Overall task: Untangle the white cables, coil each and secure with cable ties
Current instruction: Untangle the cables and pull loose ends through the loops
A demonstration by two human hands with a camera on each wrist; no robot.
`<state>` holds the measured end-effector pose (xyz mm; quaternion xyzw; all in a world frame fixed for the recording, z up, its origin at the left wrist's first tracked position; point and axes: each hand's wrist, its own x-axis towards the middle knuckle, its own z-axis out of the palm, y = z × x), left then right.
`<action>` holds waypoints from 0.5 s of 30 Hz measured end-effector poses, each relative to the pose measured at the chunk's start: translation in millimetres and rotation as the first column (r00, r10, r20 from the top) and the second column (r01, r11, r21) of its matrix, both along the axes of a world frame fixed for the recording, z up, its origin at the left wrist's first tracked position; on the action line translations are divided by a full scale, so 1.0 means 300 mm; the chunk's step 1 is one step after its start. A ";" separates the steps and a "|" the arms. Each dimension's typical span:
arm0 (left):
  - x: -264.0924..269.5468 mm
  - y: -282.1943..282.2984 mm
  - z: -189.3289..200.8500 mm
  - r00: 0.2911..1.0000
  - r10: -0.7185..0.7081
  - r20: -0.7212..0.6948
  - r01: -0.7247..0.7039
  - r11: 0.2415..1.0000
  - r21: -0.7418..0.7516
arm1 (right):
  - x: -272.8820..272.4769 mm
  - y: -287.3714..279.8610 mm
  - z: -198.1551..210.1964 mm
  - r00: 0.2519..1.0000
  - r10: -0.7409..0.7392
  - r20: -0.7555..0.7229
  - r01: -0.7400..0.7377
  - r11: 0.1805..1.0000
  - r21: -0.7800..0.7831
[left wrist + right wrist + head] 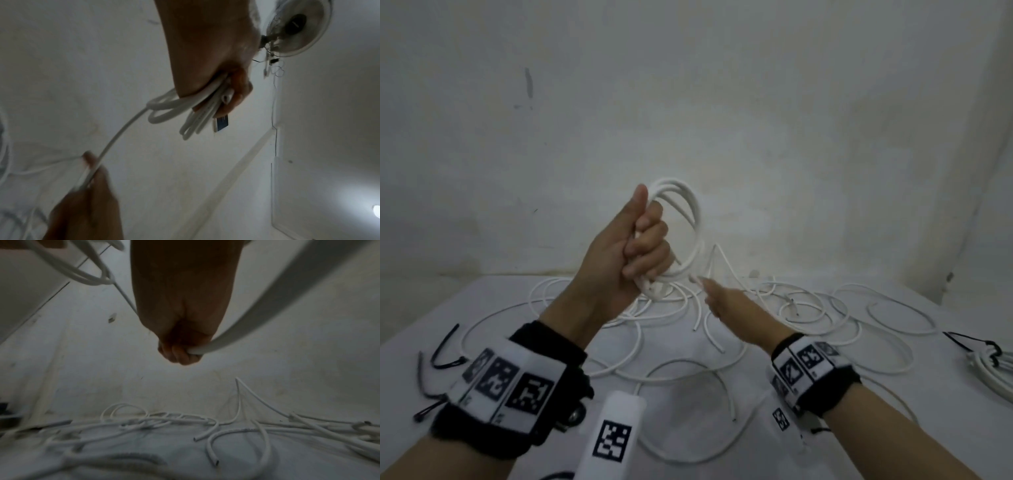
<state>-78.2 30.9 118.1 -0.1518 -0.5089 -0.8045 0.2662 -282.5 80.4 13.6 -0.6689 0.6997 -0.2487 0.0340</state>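
Note:
My left hand (643,240) is raised above the table and grips a coil of white cable (688,219) with several loops, thumb up. In the left wrist view the coil (174,105) bunches under the fingers, and one strand runs down to my right hand (90,172). My right hand (717,296), lower and to the right, pinches that loose strand (257,324) in curled fingers (180,353). More tangled white cables (791,308) lie spread over the white table (414,342).
Black cable ties (445,349) lie at the table's left edge. A coiled white cable bound with a black tie (989,359) rests at the far right. A white wall rises just behind the table. Cut cable ends (205,436) lie under my right hand.

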 end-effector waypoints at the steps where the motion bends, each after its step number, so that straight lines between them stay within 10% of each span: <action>1: -0.001 -0.011 0.012 0.985 0.171 0.011 -0.171 0.985 -0.025 | 0.015 0.008 -0.021 0.996 0.013 -0.084 -0.003 0.994 0.111; 6: -0.017 -0.130 0.016 0.821 0.571 0.006 -0.562 0.811 -0.165 | 0.144 0.083 -0.071 0.907 0.206 -0.366 -0.021 0.893 0.450; 11: -0.036 -0.202 -0.108 0.706 0.691 0.157 -0.600 0.701 -0.386 | 0.281 0.142 0.008 0.597 0.239 -0.766 -0.347 0.938 0.022; 15: -0.013 -0.151 -0.214 0.674 0.585 0.451 -0.355 0.792 -0.497 | 0.333 0.169 0.181 0.626 0.169 -0.761 -0.553 0.784 -0.280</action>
